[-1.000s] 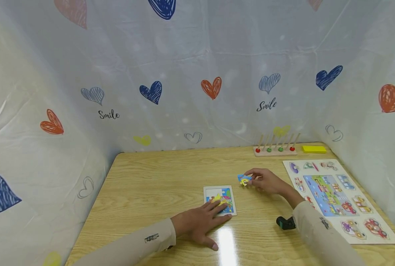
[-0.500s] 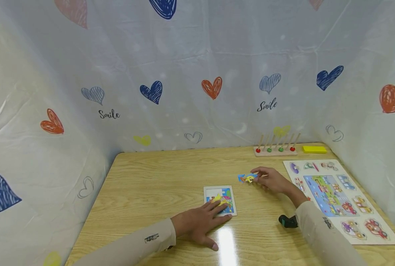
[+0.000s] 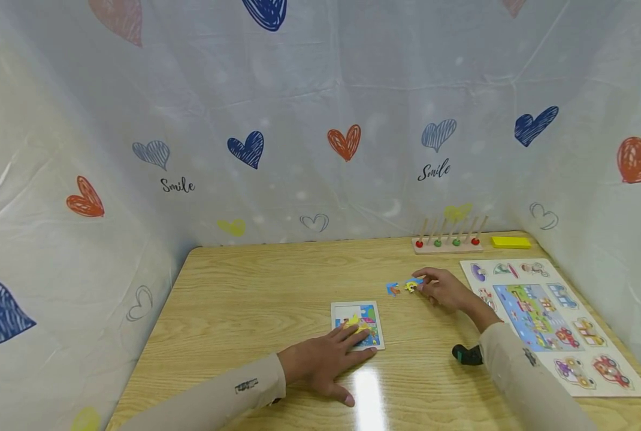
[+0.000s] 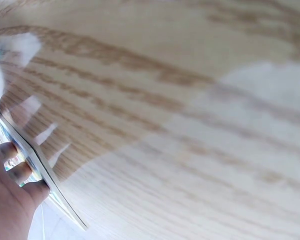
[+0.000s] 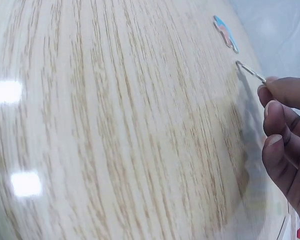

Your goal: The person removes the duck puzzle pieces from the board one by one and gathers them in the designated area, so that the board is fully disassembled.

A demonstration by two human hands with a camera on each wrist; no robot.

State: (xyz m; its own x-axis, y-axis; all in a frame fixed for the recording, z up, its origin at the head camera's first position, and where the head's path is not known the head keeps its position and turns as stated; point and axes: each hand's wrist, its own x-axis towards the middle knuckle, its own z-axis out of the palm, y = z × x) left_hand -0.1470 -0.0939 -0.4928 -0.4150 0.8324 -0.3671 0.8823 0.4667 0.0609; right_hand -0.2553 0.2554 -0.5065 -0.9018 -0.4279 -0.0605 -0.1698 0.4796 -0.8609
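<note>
My left hand (image 3: 328, 362) lies with spread fingers over the lower part of a small framed jigsaw puzzle (image 3: 371, 306). Some of its picture shows yellow, green and pink, and a pale patch shows at its upper left. In the left wrist view, fingertips (image 4: 21, 172) rest on the puzzle board (image 4: 65, 202) near its edge. My right hand (image 3: 443, 288) pinches a yellow and blue puzzle piece (image 3: 412, 285) between thumb and forefinger. The right wrist view shows that piece (image 5: 250, 71) edge-on and tilted. Just left of it, a blue and orange puzzle piece (image 3: 393, 290) lies on the table.
A large picture board (image 3: 584, 359) with vehicle shapes lies at the right. Behind it are a peg stand (image 3: 447, 246) with red and green beads and a yellow block (image 3: 510, 242). A black object (image 3: 467, 355) sits by the right sleeve. A heart-print curtain (image 3: 288, 185) encloses the table.
My right hand has moved a little right with the yellow and blue piece, which now stands apart from the blue and orange piece on the table. The left hand has stayed put.
</note>
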